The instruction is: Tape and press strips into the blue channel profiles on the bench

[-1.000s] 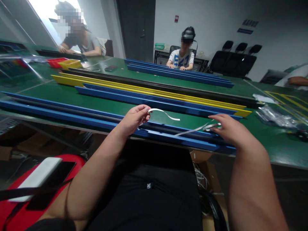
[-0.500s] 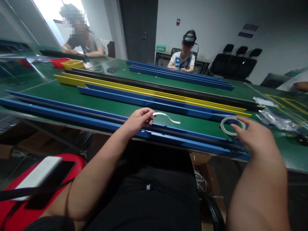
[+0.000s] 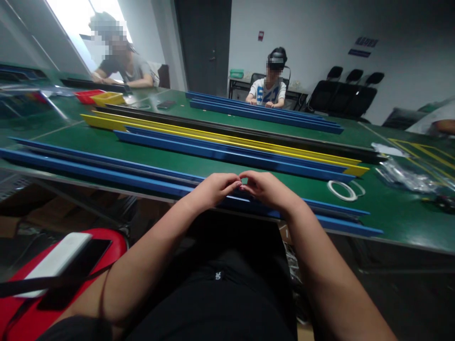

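My left hand (image 3: 213,189) and my right hand (image 3: 268,188) meet fingertip to fingertip over the nearest long blue channel bar (image 3: 106,171). Both are closed in a pinch. The strip of white tape that the left fingers pinched in the earlier frame is hidden between the fingertips now. What the right fingers grip cannot be made out. To the right of my hands, a white roll of tape (image 3: 333,193) lies on the green table (image 3: 302,189), with a loose loop beside it.
Beyond lie another blue bar (image 3: 213,150), a yellow bar (image 3: 249,140) and a black bar (image 3: 170,118). Clear plastic bags (image 3: 405,176) are at the right, red (image 3: 88,96) and yellow (image 3: 108,98) bins at the far left. A co-worker (image 3: 267,90) sits opposite behind more blue bars (image 3: 263,111).
My right hand has let go of the tape roll, which now lies on the table, and moved left to meet my left hand. The tape strip has gone out of sight.
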Demonstrator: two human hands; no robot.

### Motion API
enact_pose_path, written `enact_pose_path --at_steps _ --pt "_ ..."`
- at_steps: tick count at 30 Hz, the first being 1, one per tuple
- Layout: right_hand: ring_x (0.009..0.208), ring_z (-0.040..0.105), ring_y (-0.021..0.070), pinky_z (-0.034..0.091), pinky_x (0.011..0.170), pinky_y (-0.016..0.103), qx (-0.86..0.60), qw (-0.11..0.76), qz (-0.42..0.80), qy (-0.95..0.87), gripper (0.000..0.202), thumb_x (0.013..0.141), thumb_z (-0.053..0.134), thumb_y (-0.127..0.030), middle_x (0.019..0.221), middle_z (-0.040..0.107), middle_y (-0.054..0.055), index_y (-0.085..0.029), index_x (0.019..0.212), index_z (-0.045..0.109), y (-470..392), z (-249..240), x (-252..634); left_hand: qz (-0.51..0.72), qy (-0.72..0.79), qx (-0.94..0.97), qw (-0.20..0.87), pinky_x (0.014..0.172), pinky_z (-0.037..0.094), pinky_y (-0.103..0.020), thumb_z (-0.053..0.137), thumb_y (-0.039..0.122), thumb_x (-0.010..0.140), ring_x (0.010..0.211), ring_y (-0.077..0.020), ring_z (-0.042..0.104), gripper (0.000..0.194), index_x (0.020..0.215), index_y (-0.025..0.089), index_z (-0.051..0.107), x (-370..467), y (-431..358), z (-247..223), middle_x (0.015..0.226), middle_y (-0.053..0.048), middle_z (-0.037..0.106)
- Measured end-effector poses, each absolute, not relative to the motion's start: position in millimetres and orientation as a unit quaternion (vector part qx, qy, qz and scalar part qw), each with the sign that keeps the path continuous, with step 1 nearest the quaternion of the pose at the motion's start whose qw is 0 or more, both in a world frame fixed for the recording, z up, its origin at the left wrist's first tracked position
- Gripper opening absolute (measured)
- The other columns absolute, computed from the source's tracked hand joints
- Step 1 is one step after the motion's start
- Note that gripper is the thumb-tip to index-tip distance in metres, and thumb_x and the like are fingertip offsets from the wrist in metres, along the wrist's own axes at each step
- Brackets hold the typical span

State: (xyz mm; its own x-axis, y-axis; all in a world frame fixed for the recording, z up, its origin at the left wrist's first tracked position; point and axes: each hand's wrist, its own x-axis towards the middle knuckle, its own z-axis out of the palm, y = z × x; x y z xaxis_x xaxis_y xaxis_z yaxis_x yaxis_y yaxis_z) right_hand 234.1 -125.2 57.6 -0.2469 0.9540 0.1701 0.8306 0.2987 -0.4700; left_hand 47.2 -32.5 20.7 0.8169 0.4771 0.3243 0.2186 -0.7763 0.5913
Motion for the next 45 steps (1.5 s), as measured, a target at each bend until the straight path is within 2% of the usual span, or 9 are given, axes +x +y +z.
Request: enact_pose_path --at_steps 3,8,13,19,24,27,30,37,45 --pt "0.064 0.053 0.0106 0.037 0.061 0.023 -0.584 0.226 0.171 -0.761 0.028 0.093 0.055 -0.04 0.074 0.065 -0.001 -0.02 0.108 0.067 -120.7 54.1 241.0 0.211 0.168 0.918 0.29 0.072 0.042 -0.024 0.044 0.045 0.097 0.081 -0.0151 0.06 0.034 0.101 0.021 0.067 43.3 -28.5 22.5 0.088 -0.001 0.068" --pt "0.073 0.058 0.0111 0.036 0.066 0.022 -0.587 0.183 0.093 -0.783 0.017 0.092 0.055 -0.03 0.083 0.069 0.001 -0.022 0.096 0.07 -130.7 65.1 251.4 0.183 0.163 0.929 0.278 0.087 0.046 -0.027 0.056 0.041 0.092 0.099 -0.0188 0.063 0.03 0.113 0.023 0.066 27.4 -19.7 24.6 0.109 -0.004 0.07" --pt "0.08 0.061 0.0114 0.035 0.066 0.022 -0.564 0.091 -0.008 -0.821 0.022 0.094 0.05 -0.025 0.095 0.069 0.001 -0.027 0.1 0.071 -145.7 80.7 258.0 0.172 0.182 0.937 0.243 0.087 0.047 -0.025 0.052 0.033 0.093 0.097 -0.0163 0.063 0.024 0.109 0.023 0.068 4.1 -7.7 32.8 0.105 -0.003 0.069" --pt "0.077 0.061 0.0129 0.034 0.063 0.025 -0.561 -0.046 -0.088 -0.822 0.028 0.092 0.05 -0.019 0.092 0.066 0.002 -0.03 0.108 0.071 -159.7 86.0 260.6 0.132 0.261 0.944 0.154 0.09 0.046 -0.026 0.059 0.04 0.086 0.103 -0.0188 0.062 0.031 0.112 0.023 0.067 -17.0 25.8 27.6 0.112 -0.004 0.069" --pt "0.075 0.063 0.0158 0.034 0.061 0.026 -0.564 -0.168 -0.081 -0.804 0.036 0.089 0.051 -0.016 0.087 0.065 0.003 -0.032 0.118 0.068 -160.3 73.3 258.8 0.005 0.333 0.935 0.125 0.081 0.047 -0.025 0.059 0.044 0.082 0.096 -0.0202 0.066 0.034 0.109 0.026 0.069 -15.9 42.8 22.3 0.107 -0.002 0.073" --pt "0.074 0.065 0.0178 0.037 0.062 0.026 -0.575 -0.203 -0.072 -0.79 0.04 0.09 0.05 -0.017 0.09 0.066 0.005 -0.033 0.123 0.065 -158.2 66.2 257.2 -0.036 0.345 0.933 0.098 0.07 0.045 -0.025 0.059 0.045 0.08 0.087 -0.0205 0.066 0.032 0.105 0.027 0.069 -9.8 42.7 26.7 0.099 -0.003 0.074" --pt "0.075 0.066 0.0206 0.04 0.063 0.028 -0.576 -0.213 -0.073 -0.785 0.037 0.093 0.046 -0.019 0.092 0.066 0.007 -0.03 0.122 0.065 -157.7 61.8 254.8 -0.056 0.337 0.936 0.083 0.066 0.043 -0.026 0.058 0.044 0.079 0.083 -0.0203 0.065 0.031 0.101 0.026 0.07 -6.0 41.6 31.3 0.095 -0.003 0.074" --pt "0.078 0.068 0.0243 0.046 0.065 0.032 -0.568 -0.226 -0.09 -0.786 0.034 0.089 0.045 -0.012 0.093 0.066 0.012 -0.021 0.112 0.067 -159.0 57.9 249.7 -0.055 0.317 0.942 0.098 0.07 0.043 -0.026 0.054 0.043 0.078 0.082 -0.0197 0.064 0.031 0.098 0.025 0.07 -7.9 40.9 34.1 0.094 -0.003 0.073" --pt "0.077 0.068 0.0239 0.048 0.067 0.033 -0.56 -0.248 -0.072 -0.787 0.033 0.087 0.042 -0.008 0.089 0.068 0.016 -0.013 0.1 0.072 -153.8 62.8 242.8 -0.032 0.308 0.947 0.083 0.058 0.038 -0.027 0.056 0.039 0.076 0.065 -0.0186 0.059 0.021 0.081 0.024 0.069 0.4 37.5 34.5 0.078 -0.003 0.071"
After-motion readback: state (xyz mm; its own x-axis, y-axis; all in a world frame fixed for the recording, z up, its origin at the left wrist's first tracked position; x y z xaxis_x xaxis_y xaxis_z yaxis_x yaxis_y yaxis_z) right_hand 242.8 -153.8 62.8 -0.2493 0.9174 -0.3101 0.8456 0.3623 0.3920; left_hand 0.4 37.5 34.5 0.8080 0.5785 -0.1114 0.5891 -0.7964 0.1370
